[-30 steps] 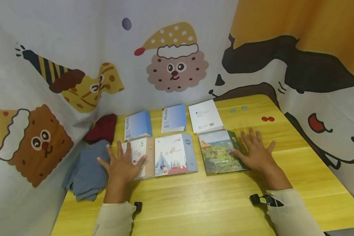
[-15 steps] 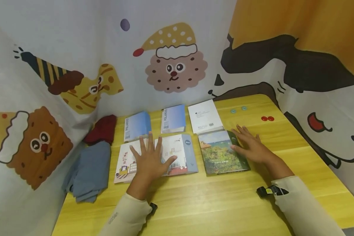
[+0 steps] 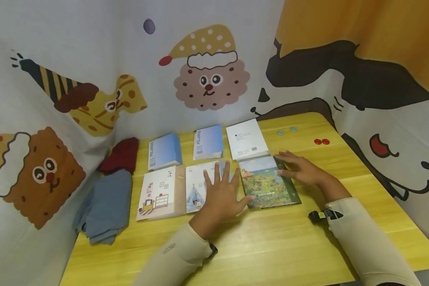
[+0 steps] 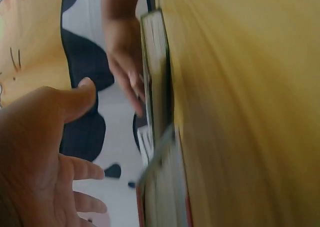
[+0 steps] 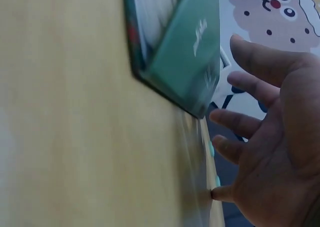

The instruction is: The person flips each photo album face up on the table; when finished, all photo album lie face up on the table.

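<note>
Left hand (image 3: pixel 222 193) is spread flat, fingers splayed, laid on the tent-cover album (image 3: pixel 203 186) in the front row, thumb reaching toward the landscape album (image 3: pixel 268 182) just beside it. Right hand (image 3: pixel 300 169) is held loosely open, fingers straight, set at that album's green spine edge; actual contact cannot be told. In the right wrist view the green spine (image 5: pixel 192 47) is seen matte, with the cover lifted off the table at an angle. All albums are flat rectangular books with glossy printed covers, laid on a yellow wood-grain table (image 3: pixel 271 246). Soft folded blue cloth (image 3: pixel 105 206) lies at the left edge.
</note>
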`<state>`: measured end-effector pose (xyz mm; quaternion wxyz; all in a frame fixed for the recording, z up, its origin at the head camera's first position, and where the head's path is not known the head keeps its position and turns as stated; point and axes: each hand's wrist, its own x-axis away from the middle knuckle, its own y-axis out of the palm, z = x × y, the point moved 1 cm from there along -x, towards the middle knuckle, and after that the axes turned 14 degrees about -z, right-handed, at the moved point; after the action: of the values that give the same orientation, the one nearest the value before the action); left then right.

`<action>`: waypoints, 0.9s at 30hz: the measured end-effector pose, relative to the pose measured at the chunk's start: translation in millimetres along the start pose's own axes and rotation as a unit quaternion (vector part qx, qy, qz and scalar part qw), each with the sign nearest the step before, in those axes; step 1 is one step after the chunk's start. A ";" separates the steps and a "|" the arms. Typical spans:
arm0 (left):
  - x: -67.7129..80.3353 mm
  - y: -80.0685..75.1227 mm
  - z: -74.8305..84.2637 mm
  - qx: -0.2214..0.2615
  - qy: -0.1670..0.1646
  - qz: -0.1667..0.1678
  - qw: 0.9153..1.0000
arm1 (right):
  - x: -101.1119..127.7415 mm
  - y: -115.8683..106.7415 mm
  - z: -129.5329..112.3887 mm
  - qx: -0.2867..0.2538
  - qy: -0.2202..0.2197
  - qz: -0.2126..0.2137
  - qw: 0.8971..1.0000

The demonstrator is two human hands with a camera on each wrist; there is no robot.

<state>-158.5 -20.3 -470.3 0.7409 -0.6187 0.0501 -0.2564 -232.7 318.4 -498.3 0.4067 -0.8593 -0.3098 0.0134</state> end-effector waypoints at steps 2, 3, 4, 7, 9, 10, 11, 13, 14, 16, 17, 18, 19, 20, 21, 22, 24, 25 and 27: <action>-3.7 1.3 11.0 0.003 0.008 -0.011 1.000 | -2.3 -2.9 2.4 -0.008 0.000 -0.001 1.000; -6.1 2.5 16.2 0.003 0.011 -0.013 1.000 | -3.4 -4.1 3.7 -0.015 0.000 0.000 1.000; -7.9 3.8 21.4 0.004 0.016 -0.013 1.000 | -4.4 -4.9 4.9 -0.024 0.001 0.001 1.000; -12.3 9.9 37.1 0.004 0.035 -0.014 0.999 | -6.2 -6.0 8.4 -0.057 0.007 0.003 0.998; -14.6 15.2 46.8 0.008 0.049 -0.012 0.999 | -6.7 -5.5 9.6 -0.075 0.012 0.005 0.997; -15.2 17.6 51.4 0.010 0.054 -0.011 0.998 | -7.0 -5.3 10.2 -0.079 0.014 0.005 0.997; -16.2 19.7 55.6 0.009 0.059 -0.009 0.998 | -7.2 -5.5 10.9 -0.081 0.015 0.004 0.997; -18.8 24.1 62.8 0.004 0.063 -0.005 0.998 | -7.7 -5.7 12.9 -0.081 0.014 0.006 0.997; -20.2 26.7 65.9 -0.001 0.064 -0.004 0.998 | -7.8 -5.5 14.4 -0.081 0.014 0.007 0.997; -23.6 31.7 71.4 -0.009 0.065 -0.004 0.998 | -7.6 -5.0 17.9 -0.084 0.011 0.008 0.996; -25.0 34.1 73.7 -0.009 0.065 -0.005 0.998 | -7.3 -4.7 19.6 -0.086 0.008 0.009 0.996; -26.5 36.6 75.5 -0.005 0.064 -0.009 0.998 | -7.0 -4.4 21.3 -0.085 0.007 0.011 0.996; -27.7 39.0 77.1 0.002 0.064 -0.012 0.998 | -6.7 -3.9 22.5 -0.081 0.005 0.012 0.997; -28.8 40.8 78.5 0.008 0.064 -0.013 0.998 | -6.5 -3.5 23.6 -0.078 0.002 0.013 0.997; -30.1 42.6 79.6 0.016 0.063 -0.014 0.998 | -6.6 -3.1 24.2 -0.075 -0.002 0.014 0.997; -31.0 44.0 80.3 0.022 0.061 -0.014 0.998 | -6.7 -2.8 24.5 -0.071 -0.006 0.014 0.997; -32.0 46.1 81.5 0.028 0.058 -0.008 0.998 | -6.8 -2.0 24.9 -0.064 -0.013 0.015 0.998; -32.3 47.2 82.2 0.029 0.057 -0.002 0.998 | -6.8 -1.5 24.9 -0.062 -0.017 0.016 0.998; -32.5 50.0 83.4 0.031 0.055 0.004 0.998 | -6.2 -0.5 25.6 -0.062 -0.022 0.016 0.998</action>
<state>-138.0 73.6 -506.2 0.7567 -0.5805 0.0858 -0.2882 -245.0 333.0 -516.5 0.3450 -0.8874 -0.3053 0.0194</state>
